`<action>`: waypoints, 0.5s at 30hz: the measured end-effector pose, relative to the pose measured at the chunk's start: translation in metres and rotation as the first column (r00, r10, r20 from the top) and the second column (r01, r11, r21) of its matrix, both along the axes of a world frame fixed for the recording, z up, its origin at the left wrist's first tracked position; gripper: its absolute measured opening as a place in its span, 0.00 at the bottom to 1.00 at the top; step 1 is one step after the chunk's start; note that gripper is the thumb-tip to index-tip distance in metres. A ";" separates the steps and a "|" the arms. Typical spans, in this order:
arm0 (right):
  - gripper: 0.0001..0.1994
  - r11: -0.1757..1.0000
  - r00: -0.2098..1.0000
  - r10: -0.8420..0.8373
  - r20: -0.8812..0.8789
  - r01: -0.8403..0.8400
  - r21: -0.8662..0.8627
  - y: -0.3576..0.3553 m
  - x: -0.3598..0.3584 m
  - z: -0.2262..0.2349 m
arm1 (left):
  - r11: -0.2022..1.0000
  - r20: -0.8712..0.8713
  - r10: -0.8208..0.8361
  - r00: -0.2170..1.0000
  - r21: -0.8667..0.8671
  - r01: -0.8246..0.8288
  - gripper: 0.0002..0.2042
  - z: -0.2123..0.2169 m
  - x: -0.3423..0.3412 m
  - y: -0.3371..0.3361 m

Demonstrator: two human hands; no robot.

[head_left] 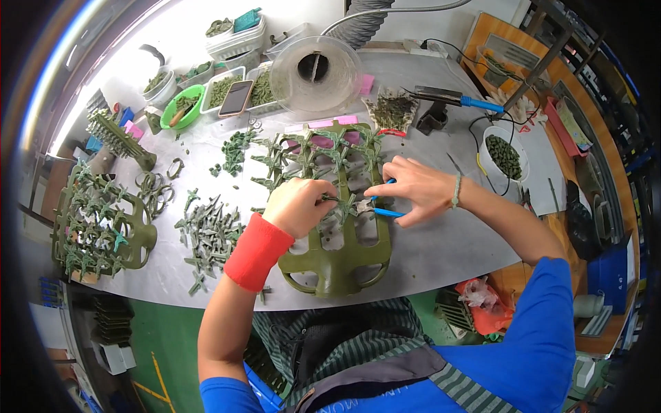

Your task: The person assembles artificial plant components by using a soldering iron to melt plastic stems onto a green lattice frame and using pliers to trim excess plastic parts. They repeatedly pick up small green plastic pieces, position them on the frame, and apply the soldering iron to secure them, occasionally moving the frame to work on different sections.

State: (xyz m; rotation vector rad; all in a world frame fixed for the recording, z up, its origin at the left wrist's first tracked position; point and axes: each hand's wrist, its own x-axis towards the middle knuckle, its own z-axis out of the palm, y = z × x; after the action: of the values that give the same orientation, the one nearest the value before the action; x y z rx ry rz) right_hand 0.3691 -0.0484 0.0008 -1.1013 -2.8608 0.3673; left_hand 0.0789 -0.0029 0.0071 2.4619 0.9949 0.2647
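An olive-green openwork frame (330,279) lies on the grey table in front of me, with rows of small green branched pieces (337,153) across its upper part. My left hand (297,206), with a red wristband, is closed in a pinch on a small green branched piece (346,208) at the middle of the frame. In my right hand (418,189) is a pair of blue-handled pliers (387,213), its metal jaws against that piece. Loose green pieces (212,234) lie in a heap left of the frame.
A second loaded frame (141,237) stands at the left. Tubs of green pieces, a green bowl (184,107), a phone (236,98) and a clear round hood (317,72) line the back. At right are a blue-handled heating tool (475,103), its cable and a white bowl (505,153).
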 end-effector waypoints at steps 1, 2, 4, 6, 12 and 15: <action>0.39 1.000 1.000 0.009 0.014 -0.009 -0.001 0.001 -0.001 0.000 | 1.000 -0.001 -0.005 1.000 -0.008 0.005 0.11 0.000 0.000 0.001; 0.39 1.000 0.999 0.006 0.046 -0.005 -0.021 0.001 -0.001 0.000 | 1.000 -0.002 -0.006 1.000 -0.009 0.006 0.11 0.000 0.000 0.003; 0.39 0.999 0.998 -0.002 0.059 0.004 -0.033 0.000 -0.002 0.001 | 0.999 0.018 -0.031 0.999 -0.010 0.031 0.11 0.001 0.000 0.006; 0.40 0.998 0.996 -0.018 0.092 0.023 -0.061 0.001 -0.004 0.001 | 0.999 0.009 -0.048 0.999 -0.024 0.048 0.11 0.001 0.001 0.010; 0.39 0.995 0.982 0.079 0.170 -0.067 -0.075 0.014 -0.007 0.002 | 0.993 -0.008 -0.073 0.997 -0.092 0.072 0.11 -0.001 0.002 0.019; 0.39 0.989 0.986 0.095 0.140 -0.078 -0.124 0.016 -0.008 0.002 | 0.992 -0.019 -0.080 0.997 -0.100 0.077 0.11 -0.003 0.001 0.022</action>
State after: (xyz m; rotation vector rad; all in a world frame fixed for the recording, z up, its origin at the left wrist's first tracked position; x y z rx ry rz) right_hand 0.3613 -0.0322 0.0025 -1.0661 -3.0588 0.4866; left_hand 0.0796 0.0192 0.0043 2.4121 0.8962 0.1579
